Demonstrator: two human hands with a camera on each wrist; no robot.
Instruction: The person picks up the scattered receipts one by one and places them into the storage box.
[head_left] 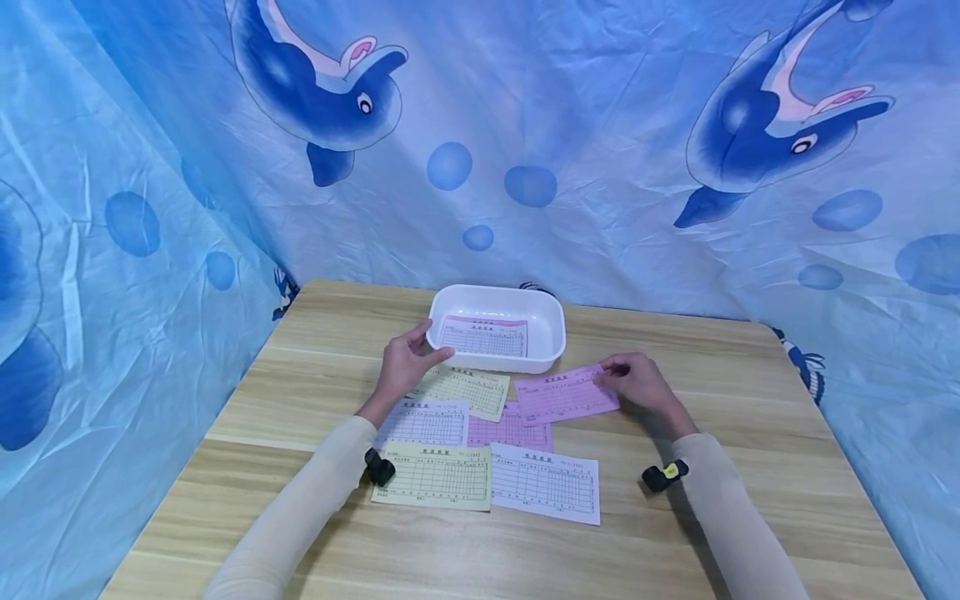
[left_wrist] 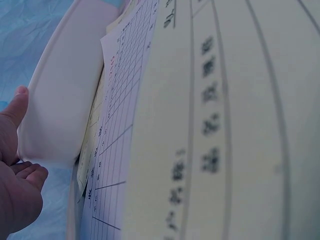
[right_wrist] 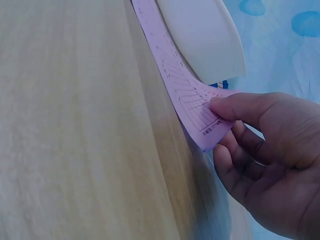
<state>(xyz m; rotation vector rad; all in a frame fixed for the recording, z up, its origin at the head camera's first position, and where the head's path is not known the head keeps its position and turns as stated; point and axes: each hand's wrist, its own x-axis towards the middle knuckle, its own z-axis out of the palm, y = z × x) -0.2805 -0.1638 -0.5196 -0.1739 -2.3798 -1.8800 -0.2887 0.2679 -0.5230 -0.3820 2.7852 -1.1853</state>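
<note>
On my feed, the right hand [head_left: 633, 379] pinches the right end of a pink slip [head_left: 564, 396], thumb above and fingers curled below; the right wrist view shows that end bent up toward the thumb. I have this slip just off the near right corner of the white tray [head_left: 543, 364], partly covering a second pink slip [head_left: 517, 430]. The tray sits by the middle of the tabletop's [head_left: 795, 467] far edge, and in it I see printed slips [head_left: 483, 337], a white one overlapping a pink.

The left hand [head_left: 405, 364] is spread at the tray's near left corner, thumb to the near wall and fingers along the left side; how firmly it presses, I cannot tell. Toward the tabletop's near edge from the tray I count a back yellow slip [head_left: 472, 393], a left white slip [head_left: 427, 423], a front yellow slip [head_left: 435, 477] partly behind my left wrist camera [head_left: 380, 468], and a front white slip [head_left: 547, 485] beside it. A blue curtain [head_left: 600, 233] with dolphins hangs beyond the far edge.
</note>
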